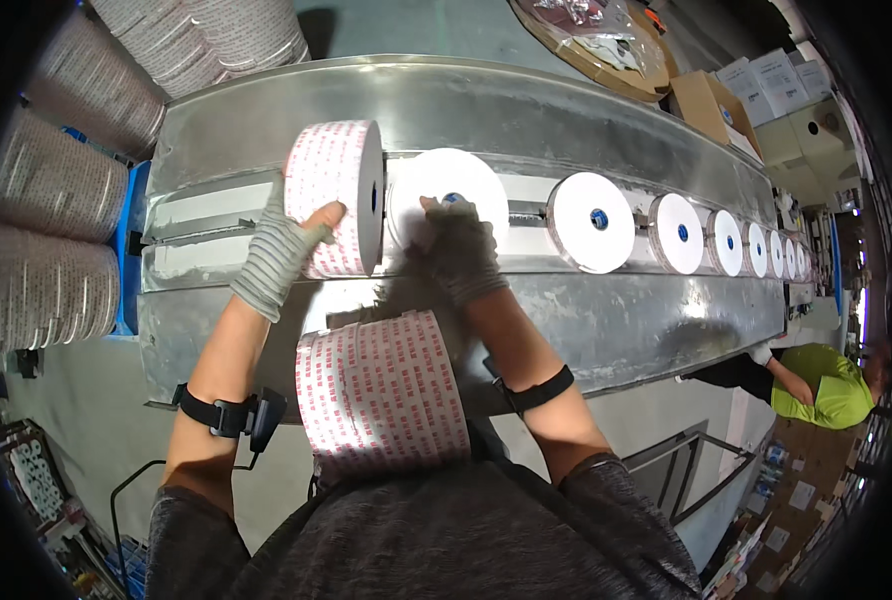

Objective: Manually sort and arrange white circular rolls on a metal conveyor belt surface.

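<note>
My left hand [291, 235], in a grey knitted glove with bare fingertips, grips a wide tape roll [334, 190] with red print on white. The roll stands on its edge at the left part of the metal conveyor table. Just right of it, a white-faced tape roll [476, 170] with a blue core lies flat on the line. Over that roll's core is my gloved right hand [451, 240], its fingers bent and smeared by motion. Close to my body, at the table's front edge, sits a broad stack of red-printed tape rolls [381, 395].
Several flat tape rolls [591, 250] run in a row rightward along the metal table [616, 325]. Tall roll stacks [51, 180] stand at the left by a blue edge [131, 250]. A cardboard box [706, 105] is at the far right. A person in a lime shirt [826, 385] works at the right.
</note>
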`<state>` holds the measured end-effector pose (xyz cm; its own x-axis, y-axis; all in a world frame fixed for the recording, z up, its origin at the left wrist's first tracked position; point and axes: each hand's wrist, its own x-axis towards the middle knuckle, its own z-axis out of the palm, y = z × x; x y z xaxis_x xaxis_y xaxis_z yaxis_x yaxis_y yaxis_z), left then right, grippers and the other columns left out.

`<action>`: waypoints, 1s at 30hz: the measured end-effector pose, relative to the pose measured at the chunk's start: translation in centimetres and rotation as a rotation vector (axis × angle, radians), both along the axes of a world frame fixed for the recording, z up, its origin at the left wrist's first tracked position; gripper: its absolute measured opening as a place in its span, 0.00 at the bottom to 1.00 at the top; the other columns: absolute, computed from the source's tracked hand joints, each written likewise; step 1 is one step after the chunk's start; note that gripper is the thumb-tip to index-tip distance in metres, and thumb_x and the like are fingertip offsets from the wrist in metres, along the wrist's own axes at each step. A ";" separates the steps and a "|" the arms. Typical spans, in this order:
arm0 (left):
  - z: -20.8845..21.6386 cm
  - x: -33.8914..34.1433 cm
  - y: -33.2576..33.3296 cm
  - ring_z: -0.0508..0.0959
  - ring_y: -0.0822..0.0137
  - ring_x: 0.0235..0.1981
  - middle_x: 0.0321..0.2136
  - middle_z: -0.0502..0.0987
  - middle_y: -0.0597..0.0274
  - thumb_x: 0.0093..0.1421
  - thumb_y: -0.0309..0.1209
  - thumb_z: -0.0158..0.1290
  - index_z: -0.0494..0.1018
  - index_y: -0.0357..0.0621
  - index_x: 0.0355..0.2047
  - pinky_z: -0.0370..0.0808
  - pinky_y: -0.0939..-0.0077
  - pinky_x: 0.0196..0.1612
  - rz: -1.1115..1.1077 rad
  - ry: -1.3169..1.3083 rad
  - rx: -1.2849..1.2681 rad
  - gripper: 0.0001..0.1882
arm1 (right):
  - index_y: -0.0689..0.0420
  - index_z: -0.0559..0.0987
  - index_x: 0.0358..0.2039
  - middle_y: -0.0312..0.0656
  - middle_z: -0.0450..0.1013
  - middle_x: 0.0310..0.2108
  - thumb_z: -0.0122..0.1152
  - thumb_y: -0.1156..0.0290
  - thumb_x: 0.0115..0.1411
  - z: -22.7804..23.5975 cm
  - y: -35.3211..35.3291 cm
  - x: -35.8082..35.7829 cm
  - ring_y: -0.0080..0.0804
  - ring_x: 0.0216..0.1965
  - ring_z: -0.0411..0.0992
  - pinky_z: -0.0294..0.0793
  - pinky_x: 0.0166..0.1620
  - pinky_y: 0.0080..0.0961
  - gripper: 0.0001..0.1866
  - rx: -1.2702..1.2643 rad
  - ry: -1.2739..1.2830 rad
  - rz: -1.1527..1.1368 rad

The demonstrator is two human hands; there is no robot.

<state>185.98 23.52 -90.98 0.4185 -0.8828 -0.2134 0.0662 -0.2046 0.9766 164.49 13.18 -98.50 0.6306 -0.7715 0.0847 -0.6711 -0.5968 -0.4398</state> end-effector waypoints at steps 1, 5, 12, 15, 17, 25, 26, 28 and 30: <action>-0.2 0.1 0.3 0.74 0.71 0.39 0.45 0.73 0.56 0.51 0.38 0.68 0.48 0.37 0.66 0.75 0.79 0.35 0.041 0.073 -0.060 0.51 | 0.53 0.71 0.56 0.49 0.66 0.51 0.71 0.56 0.44 -0.2 -0.4 0.0 0.49 0.54 0.64 0.67 0.54 0.44 0.37 0.057 0.039 -0.071; -0.4 1.1 2.0 0.74 0.72 0.37 0.44 0.73 0.56 0.52 0.40 0.67 0.47 0.35 0.66 0.74 0.79 0.36 0.130 0.138 -0.083 0.51 | 0.53 0.71 0.56 0.48 0.67 0.51 0.70 0.58 0.46 2.5 -0.5 -0.9 0.49 0.55 0.64 0.68 0.54 0.47 0.35 0.199 0.123 -0.246; -0.4 0.9 2.7 0.71 0.73 0.36 0.44 0.73 0.56 0.52 0.47 0.65 0.42 0.32 0.68 0.72 0.79 0.38 0.114 0.145 -0.081 0.57 | 0.55 0.69 0.57 0.54 0.65 0.54 0.68 0.48 0.46 1.1 -1.0 -2.8 0.50 0.58 0.61 0.63 0.57 0.48 0.40 -0.004 0.046 -0.513; -1.3 1.9 3.4 0.69 0.75 0.31 0.40 0.73 0.59 0.56 0.48 0.62 0.40 0.35 0.68 0.70 0.80 0.34 0.079 0.159 0.080 0.54 | 0.54 0.76 0.51 0.53 0.67 0.52 0.69 0.46 0.45 1.3 -2.5 -3.8 0.53 0.55 0.65 0.66 0.57 0.40 0.36 0.008 0.296 -0.602; -1.8 1.4 3.1 0.69 0.75 0.31 0.39 0.73 0.59 0.56 0.49 0.61 0.40 0.36 0.69 0.70 0.80 0.34 0.024 0.121 0.074 0.54 | 0.54 0.78 0.48 0.54 0.68 0.51 0.68 0.45 0.45 2.3 -2.5 -4.2 0.54 0.54 0.65 0.66 0.57 0.40 0.34 0.025 0.324 -0.510; 0.1 -1.2 0.8 0.69 0.65 0.53 0.54 0.69 0.56 0.55 0.49 0.62 0.49 0.39 0.66 0.68 0.74 0.54 -0.177 0.070 -0.183 0.49 | 0.60 0.57 0.64 0.56 0.64 0.57 0.73 0.50 0.38 5.6 5.1 4.5 0.50 0.59 0.64 0.63 0.60 0.37 0.56 0.427 -0.698 -0.073; 0.0 -0.9 0.8 0.67 0.64 0.57 0.56 0.67 0.55 0.54 0.48 0.63 0.49 0.39 0.66 0.66 0.73 0.58 -0.203 0.028 -0.208 0.49 | 0.61 0.56 0.64 0.56 0.63 0.57 0.73 0.52 0.39 4.6 4.6 4.3 0.49 0.60 0.63 0.63 0.61 0.37 0.55 0.369 -0.806 0.020; -1.4 3.0 3.1 0.65 0.66 0.58 0.58 0.65 0.55 0.55 0.43 0.63 0.50 0.40 0.67 0.65 0.75 0.58 -0.154 0.165 0.049 0.48 | 0.62 0.57 0.64 0.54 0.66 0.55 0.72 0.54 0.41 6.5 3.3 2.6 0.48 0.60 0.63 0.63 0.60 0.39 0.53 0.903 -0.986 0.099; -3.3 4.7 3.6 0.69 0.60 0.56 0.56 0.67 0.52 0.49 0.40 0.66 0.53 0.41 0.66 0.66 0.70 0.57 -0.275 -0.094 -0.117 0.49 | 0.61 0.60 0.63 0.53 0.67 0.52 0.71 0.57 0.43 3.8 1.3 1.0 0.47 0.58 0.64 0.65 0.58 0.40 0.49 0.913 -1.011 0.127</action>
